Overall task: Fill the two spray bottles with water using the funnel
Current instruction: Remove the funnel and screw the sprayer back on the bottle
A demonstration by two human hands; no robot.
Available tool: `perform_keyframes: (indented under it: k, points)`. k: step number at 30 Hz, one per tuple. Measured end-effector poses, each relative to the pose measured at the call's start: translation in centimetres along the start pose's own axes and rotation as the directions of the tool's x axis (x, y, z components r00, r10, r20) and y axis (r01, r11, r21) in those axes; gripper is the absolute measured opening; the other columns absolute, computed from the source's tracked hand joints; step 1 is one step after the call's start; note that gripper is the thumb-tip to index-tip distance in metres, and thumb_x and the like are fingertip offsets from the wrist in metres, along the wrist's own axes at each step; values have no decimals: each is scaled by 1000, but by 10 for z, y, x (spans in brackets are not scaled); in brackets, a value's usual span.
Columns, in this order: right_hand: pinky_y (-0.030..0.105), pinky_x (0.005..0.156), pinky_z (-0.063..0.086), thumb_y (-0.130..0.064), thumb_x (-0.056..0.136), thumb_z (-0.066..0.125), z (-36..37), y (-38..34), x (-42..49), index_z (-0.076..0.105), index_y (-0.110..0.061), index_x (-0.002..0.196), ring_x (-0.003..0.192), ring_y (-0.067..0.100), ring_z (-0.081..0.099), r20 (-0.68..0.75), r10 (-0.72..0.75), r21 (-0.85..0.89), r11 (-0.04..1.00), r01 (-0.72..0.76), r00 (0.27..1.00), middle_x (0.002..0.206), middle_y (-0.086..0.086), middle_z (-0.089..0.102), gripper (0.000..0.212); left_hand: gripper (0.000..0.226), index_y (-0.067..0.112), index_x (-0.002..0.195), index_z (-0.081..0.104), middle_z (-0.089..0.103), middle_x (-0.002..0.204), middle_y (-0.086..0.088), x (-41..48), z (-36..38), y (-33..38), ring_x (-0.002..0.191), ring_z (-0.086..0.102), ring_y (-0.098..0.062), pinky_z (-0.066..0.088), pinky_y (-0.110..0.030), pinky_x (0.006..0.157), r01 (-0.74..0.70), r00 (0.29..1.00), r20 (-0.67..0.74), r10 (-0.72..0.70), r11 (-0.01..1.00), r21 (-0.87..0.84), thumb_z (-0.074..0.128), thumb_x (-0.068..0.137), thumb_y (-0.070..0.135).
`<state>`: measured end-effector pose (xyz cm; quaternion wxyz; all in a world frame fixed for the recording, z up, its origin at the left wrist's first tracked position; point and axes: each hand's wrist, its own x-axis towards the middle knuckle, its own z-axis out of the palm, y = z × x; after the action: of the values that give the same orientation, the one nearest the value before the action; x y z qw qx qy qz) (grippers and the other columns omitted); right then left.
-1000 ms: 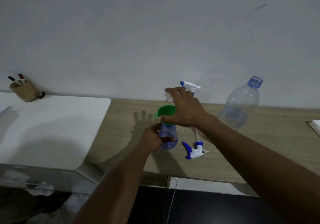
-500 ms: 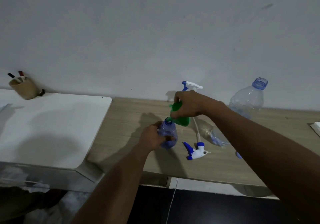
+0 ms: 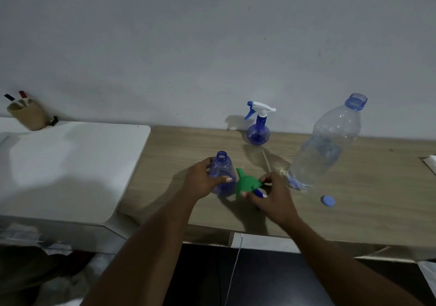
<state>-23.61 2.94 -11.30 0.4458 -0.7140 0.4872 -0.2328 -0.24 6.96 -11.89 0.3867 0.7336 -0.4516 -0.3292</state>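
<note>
1. Funnel (image 3: pixel 247 184): the green one sits in my right hand (image 3: pixel 273 199), fingers closed around its wide end, with the spout pointing up and left toward the open spray bottle (image 3: pixel 221 173).
2. My left hand (image 3: pixel 203 180) is wrapped around that open bottle, which stands upright on the wooden table (image 3: pixel 188 154) with its neck uncovered.
3. Under my right hand I see part of a blue and white sprayer head (image 3: pixel 260 195), mostly hidden.
4. A second spray bottle (image 3: pixel 257 128), sprayer still on, stands farther back near the wall.
5. To the right, a large clear water bottle (image 3: pixel 328 145) stands open and leaning, its blue cap (image 3: pixel 328 201) lying on the table just near it.
6. Far left, a pen cup (image 3: pixel 27 114) rests on the white table (image 3: pixel 70 164).
</note>
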Motion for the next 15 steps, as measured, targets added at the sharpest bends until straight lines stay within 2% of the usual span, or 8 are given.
perform_keyframes:
  k: [3, 5, 8, 10, 12, 15]
  points:
    - [19, 78, 50, -51, 64, 85, 21, 21, -17, 48, -31, 102, 95, 4, 58, 28, -55, -160, 985, 59, 998, 104, -13, 57, 57, 62, 30, 118, 67, 73, 107, 10, -2, -2, -1, 100, 69, -13, 56, -38, 93, -4, 1000, -4, 4, 1000, 0, 95, 64, 38]
    - [29, 82, 52, -55, 62, 82, 28, 33, -20, 47, -33, 104, 93, 8, 55, -3, -108, -295, 950, 102, 994, 102, -14, 55, 59, 61, 31, 118, 67, 74, 109, 10, -4, -3, -3, 100, 69, -12, 56, -38, 94, 1, 1000, -3, -1, 1000, -14, 95, 64, 36]
    - [45, 102, 44, -64, 62, 74, 31, 48, -19, 50, -30, 110, 102, 13, 55, -8, -190, -504, 849, 160, 982, 107, -11, 58, 63, 60, 32, 116, 68, 75, 107, 11, -6, -3, -5, 99, 70, -11, 56, -40, 94, -1, 1000, -8, 1, 999, -35, 95, 63, 36]
    - [51, 114, 32, -69, 63, 71, 31, 53, -18, 51, -30, 119, 119, 17, 53, 21, -160, -567, 811, 143, 987, 120, -7, 59, 71, 58, 33, 115, 67, 74, 106, 12, -8, -3, -4, 100, 70, -11, 56, -37, 94, 2, 1000, -6, -2, 999, -46, 95, 64, 34]
    - [55, 118, 24, -66, 65, 73, 31, 54, -17, 50, -26, 128, 131, 20, 47, 43, -134, -595, 792, 133, 990, 130, -4, 58, 78, 58, 34, 116, 65, 72, 107, 11, -9, -3, -3, 102, 69, -13, 56, -34, 94, 7, 1000, 3, -6, 998, -56, 95, 66, 31]
    - [55, 117, 22, -69, 64, 71, 30, 52, -17, 49, -28, 128, 132, 18, 45, 59, -129, -603, 786, 138, 990, 130, -7, 56, 78, 60, 30, 119, 66, 73, 111, 7, -8, -2, -3, 102, 69, -14, 55, -37, 95, 7, 1000, -4, -7, 998, -69, 95, 66, 29]
